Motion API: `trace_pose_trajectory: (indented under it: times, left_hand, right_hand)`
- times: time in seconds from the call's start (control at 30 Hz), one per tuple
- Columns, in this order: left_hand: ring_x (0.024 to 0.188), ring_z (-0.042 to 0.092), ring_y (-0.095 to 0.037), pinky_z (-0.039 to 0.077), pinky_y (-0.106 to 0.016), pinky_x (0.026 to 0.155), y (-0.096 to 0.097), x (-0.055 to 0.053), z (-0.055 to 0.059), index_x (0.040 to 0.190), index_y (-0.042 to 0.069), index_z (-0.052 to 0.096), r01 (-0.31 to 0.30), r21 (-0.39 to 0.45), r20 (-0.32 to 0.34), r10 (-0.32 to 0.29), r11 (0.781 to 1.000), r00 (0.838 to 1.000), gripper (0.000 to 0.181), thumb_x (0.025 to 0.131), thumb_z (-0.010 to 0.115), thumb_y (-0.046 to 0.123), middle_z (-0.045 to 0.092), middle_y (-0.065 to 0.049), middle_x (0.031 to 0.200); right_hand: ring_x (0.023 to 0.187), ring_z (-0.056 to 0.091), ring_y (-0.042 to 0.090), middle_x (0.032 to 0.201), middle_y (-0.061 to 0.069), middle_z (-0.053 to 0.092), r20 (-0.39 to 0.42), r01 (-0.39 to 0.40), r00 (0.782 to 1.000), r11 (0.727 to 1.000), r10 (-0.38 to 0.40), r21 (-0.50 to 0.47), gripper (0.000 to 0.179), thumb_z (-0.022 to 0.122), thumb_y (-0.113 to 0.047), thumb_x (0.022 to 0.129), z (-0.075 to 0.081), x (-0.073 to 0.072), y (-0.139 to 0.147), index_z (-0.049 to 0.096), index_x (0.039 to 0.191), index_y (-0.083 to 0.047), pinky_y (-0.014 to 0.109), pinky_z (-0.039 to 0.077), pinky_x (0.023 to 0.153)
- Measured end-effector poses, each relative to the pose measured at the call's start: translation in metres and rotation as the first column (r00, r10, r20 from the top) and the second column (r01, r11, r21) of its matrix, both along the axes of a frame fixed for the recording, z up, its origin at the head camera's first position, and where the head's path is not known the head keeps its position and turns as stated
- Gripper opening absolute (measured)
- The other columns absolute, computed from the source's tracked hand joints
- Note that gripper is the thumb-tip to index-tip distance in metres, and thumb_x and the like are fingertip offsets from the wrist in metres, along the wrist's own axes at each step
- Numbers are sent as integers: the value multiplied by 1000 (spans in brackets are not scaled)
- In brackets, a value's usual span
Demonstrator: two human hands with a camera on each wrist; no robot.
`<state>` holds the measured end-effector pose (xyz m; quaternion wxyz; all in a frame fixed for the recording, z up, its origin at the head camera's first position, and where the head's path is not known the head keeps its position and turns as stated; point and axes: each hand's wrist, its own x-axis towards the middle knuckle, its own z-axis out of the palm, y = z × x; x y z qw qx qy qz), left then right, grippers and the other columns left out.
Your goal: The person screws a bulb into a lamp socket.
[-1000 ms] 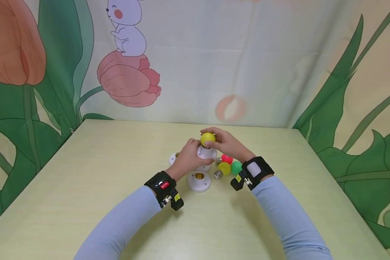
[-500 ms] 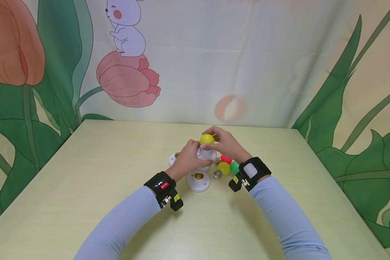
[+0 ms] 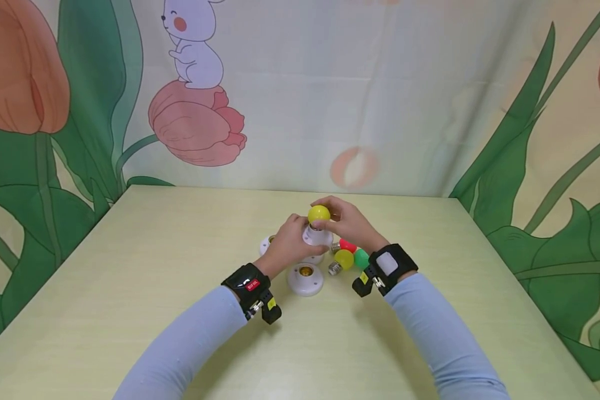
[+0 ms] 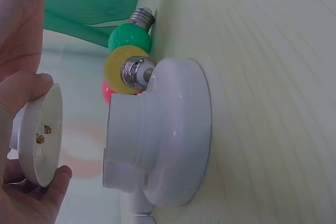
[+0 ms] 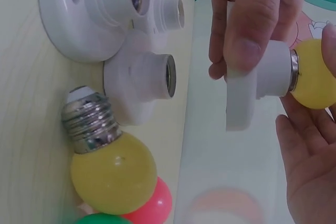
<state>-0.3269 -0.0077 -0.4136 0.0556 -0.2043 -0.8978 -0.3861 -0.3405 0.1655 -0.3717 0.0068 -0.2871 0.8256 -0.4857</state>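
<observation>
Left hand (image 3: 293, 241): grips holder (image 3: 317, 237) above worktop (image 3: 130, 289), toward far edge
Right hand (image 3: 352, 222): pinches yellow bulb (image 3: 319, 213)
Bulb: seemingly at screwing-in step
Holder: probably needs steadying for next twist

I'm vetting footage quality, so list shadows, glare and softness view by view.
Head view: soft shadows on the table between the sleeves, the held yellow bulb in fairly clear outline. Left wrist view: pale sheen on the foremost lamp holder, backdrop hazy. Right wrist view: glints on the screw base of the loose yellow bulb, backdrop hazy again.
</observation>
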Motion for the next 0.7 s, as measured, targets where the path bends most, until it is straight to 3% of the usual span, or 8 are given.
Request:
trace_pose_trajectory:
  times: [0.1,0.2,0.33,0.47,0.57,0.7]
  left_hand:
    - [86,49,-16,50,-33,71,-1,1,-1,114,6,49,3,-9,-5,-3,1000,1000,65,69,73,46,46,-4,102]
    - [85,49,-16,50,-34,70,-1,1,-1,114,6,50,3,-16,-11,-3,1000,1000,64,70,73,47,47,-4,101]
    - [87,48,-16,50,-35,73,-2,1,-2,116,6,49,3,-19,-17,-4,1000,1000,66,69,73,47,47,-5,103]
    - [89,48,-16,49,-35,75,-2,0,-2,118,7,49,8,-20,-30,-9,1000,1000,67,69,74,46,47,-4,106]
    - [88,47,-16,50,-35,74,-2,-1,-2,117,7,49,9,-29,-37,-10,1000,999,66,69,73,46,47,-4,104]
    - [86,48,-16,50,-34,72,-2,0,-2,116,7,50,12,-50,-38,-14,999,999,66,70,73,48,47,-4,102]
  right_hand:
    - [108,49,16,115,2,54,-38,58,998,998,-58,3,44,68,-32,80,-2,1,-4,52,117,-13,44,37,98]
    - [112,47,15,114,2,54,-50,66,997,998,-65,7,43,68,-32,80,-3,2,-6,51,116,-14,43,34,100]
    - [116,43,16,127,8,47,9,-61,998,998,61,-29,46,62,-25,86,-1,2,-3,44,128,-15,43,33,101]
    - [119,40,18,137,14,38,82,-190,977,978,197,-83,49,53,-13,92,8,8,-1,34,136,-14,45,32,101]
    - [116,44,20,132,16,42,92,-198,974,976,206,-91,43,52,-11,92,16,15,-3,38,133,-9,45,34,100]
    - [107,50,22,124,17,48,122,-146,979,982,161,-123,36,54,-12,90,18,18,-6,45,125,-7,45,38,96]
